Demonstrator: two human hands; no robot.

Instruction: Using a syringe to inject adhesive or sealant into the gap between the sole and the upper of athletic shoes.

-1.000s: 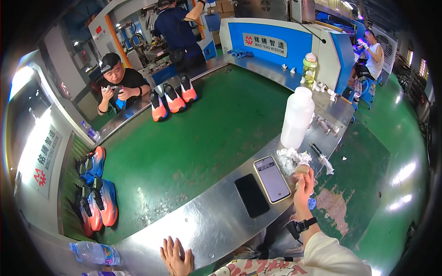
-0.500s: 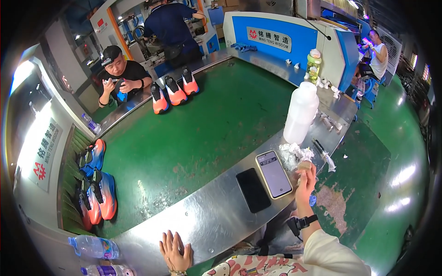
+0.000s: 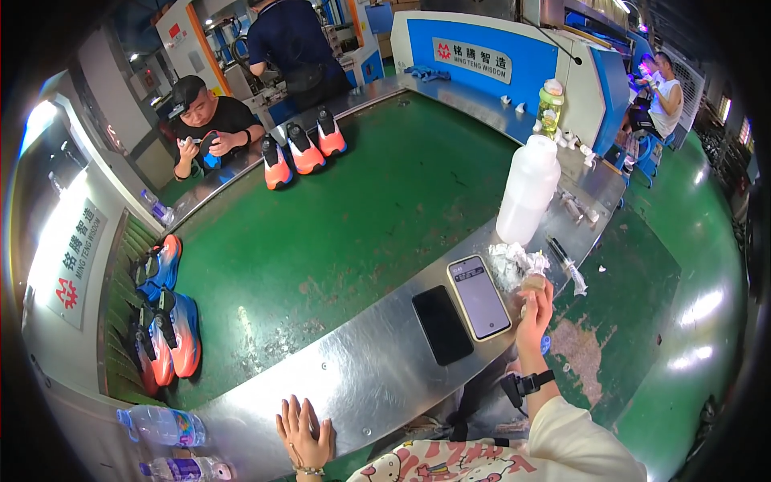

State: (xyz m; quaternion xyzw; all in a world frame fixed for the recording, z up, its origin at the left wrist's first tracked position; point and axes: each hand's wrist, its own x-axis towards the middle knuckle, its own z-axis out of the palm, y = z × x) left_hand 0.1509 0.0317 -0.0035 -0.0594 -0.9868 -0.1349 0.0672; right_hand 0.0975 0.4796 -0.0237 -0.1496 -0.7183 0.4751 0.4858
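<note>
My left hand [image 3: 304,432] rests with its fingers spread on the metal rim [image 3: 337,394] of the green-topped table, holding nothing. On the right, my right hand [image 3: 533,315] pinches a small tan block [image 3: 533,283] between its fingers. White crumpled tissue [image 3: 507,265] lies just beyond that hand. Beside it, to the left, are a lit smartphone [image 3: 480,299] in a pale case and a phone with a dark screen [image 3: 442,326]. A large white plastic bottle [image 3: 528,193] stands behind the tissue. Dark, slim pen-like tools [image 3: 557,247] lie to the right.
Three orange-and-white shoes [image 3: 303,150] line the far edge, near a co-worker [image 3: 210,128] handling a shoe. More blue-and-orange shoes [image 3: 185,337] sit at the left conveyor opening. Two plastic water bottles [image 3: 165,426] lie at lower left. A green-tinted bottle [image 3: 550,108] stands far right.
The view has shifted slightly. My left hand stays spread on the metal rim, and my right hand still pinches the tan block near the tissue.
</note>
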